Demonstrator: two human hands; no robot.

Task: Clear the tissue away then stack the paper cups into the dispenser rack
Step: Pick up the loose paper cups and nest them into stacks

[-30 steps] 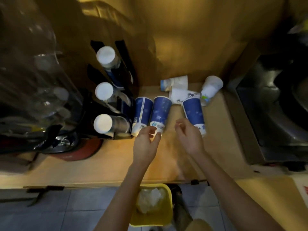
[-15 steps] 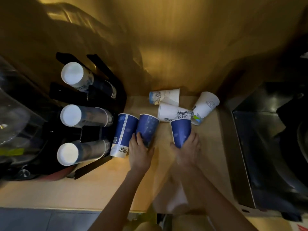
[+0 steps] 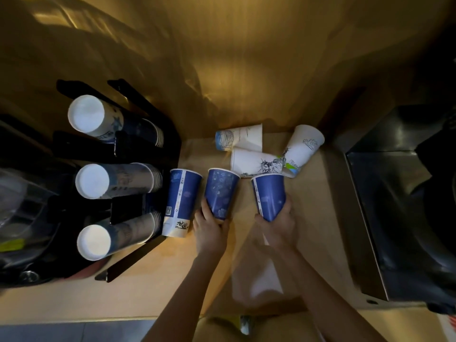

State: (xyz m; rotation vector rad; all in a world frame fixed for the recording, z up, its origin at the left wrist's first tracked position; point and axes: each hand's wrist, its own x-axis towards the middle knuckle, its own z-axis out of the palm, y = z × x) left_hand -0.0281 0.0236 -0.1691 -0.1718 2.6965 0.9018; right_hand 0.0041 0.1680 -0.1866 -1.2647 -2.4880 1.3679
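Observation:
Three blue paper cups lie on the wooden counter [image 3: 148, 287]. My left hand [image 3: 209, 230] grips the base of the middle blue cup [image 3: 220, 193]. My right hand [image 3: 280, 225] grips the base of the right blue cup [image 3: 269, 196]. The left blue cup [image 3: 181, 201] lies untouched beside the black dispenser rack [image 3: 128, 265], which holds three stacks of cups [image 3: 111, 181] with white bottoms facing me. Three white printed cups [image 3: 256, 162] lie on their sides farther back by the wall. No tissue shows on the counter.
A dark metal appliance [image 3: 399, 218] fills the right side, close to the right cup. Clear plastic containers [image 3: 22, 218] crowd the far left. A wooden wall [image 3: 246, 70] rises right behind the white cups. The counter's front edge runs below my forearms.
Both hands moved forward from empty over the counter and closed on a blue cup each. The view shifted closer, so the yellow bin below the counter is out of sight.

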